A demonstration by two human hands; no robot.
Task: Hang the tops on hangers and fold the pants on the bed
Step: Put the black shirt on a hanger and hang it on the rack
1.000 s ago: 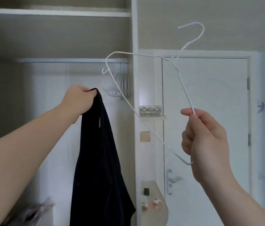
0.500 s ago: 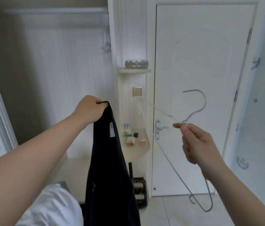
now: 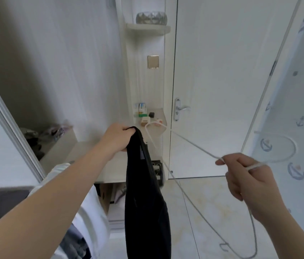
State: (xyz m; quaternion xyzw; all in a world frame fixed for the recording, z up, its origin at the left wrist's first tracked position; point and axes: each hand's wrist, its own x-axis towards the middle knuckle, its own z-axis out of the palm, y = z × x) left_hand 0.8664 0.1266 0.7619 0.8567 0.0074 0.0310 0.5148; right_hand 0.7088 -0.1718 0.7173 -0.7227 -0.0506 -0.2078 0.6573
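Now left hand (image 3: pixel 118 137) grips the black top (image 3: pixel 145 212), right hand (image 3: pixel 244 176) pinches a wire hanger (image 3: pixel 196 145). Pale tiled floor (image 3: pixel 212 202), white door (image 3: pixel 222 71) ahead.

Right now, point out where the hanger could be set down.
Bare floor between the door and the top. Bare ledge between the dark pile and the left hand. Crowded: the small shelf of boxes, and the clothes at lower left.

Black top (image 3: pixel 145 206) with a grey label, white wire hanger (image 3: pixel 194 146), plain white door (image 3: pixel 222 81), pale blue wallpaper (image 3: pixel 296 128) patterned with anchors, cream marbled floor (image 3: pixel 203 212)
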